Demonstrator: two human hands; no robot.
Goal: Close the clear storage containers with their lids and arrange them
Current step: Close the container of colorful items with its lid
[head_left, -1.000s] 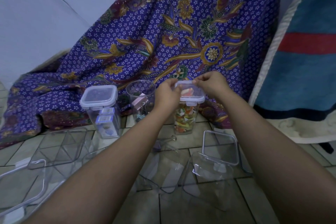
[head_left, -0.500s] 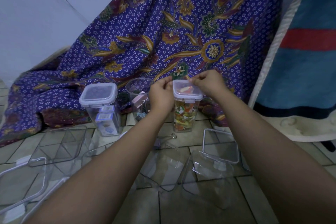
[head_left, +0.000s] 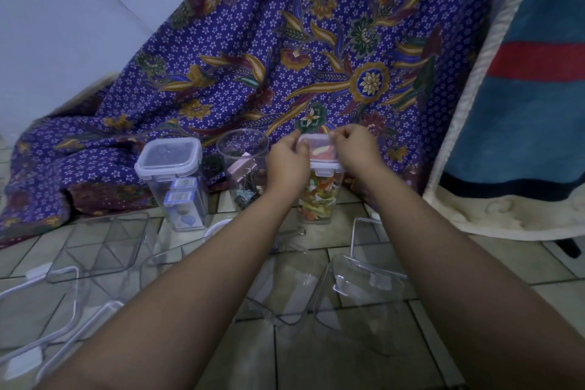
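Both hands up on the lid (head_left: 320,152) of the tall container (head_left: 319,196) with colourful pieces, standing on the tiled floor (head_left: 319,358) at the foot of the batik cloth (head_left: 285,57): left hand (head_left: 287,165) closed on the lid's left edge, right hand (head_left: 356,149) pinching its far right corner. Left of it an open round jar (head_left: 243,161), then a lidded container (head_left: 177,180) further left; nearer the camera, empty clear containers (head_left: 101,247) and loose lids (head_left: 367,279) lying scattered on the floor
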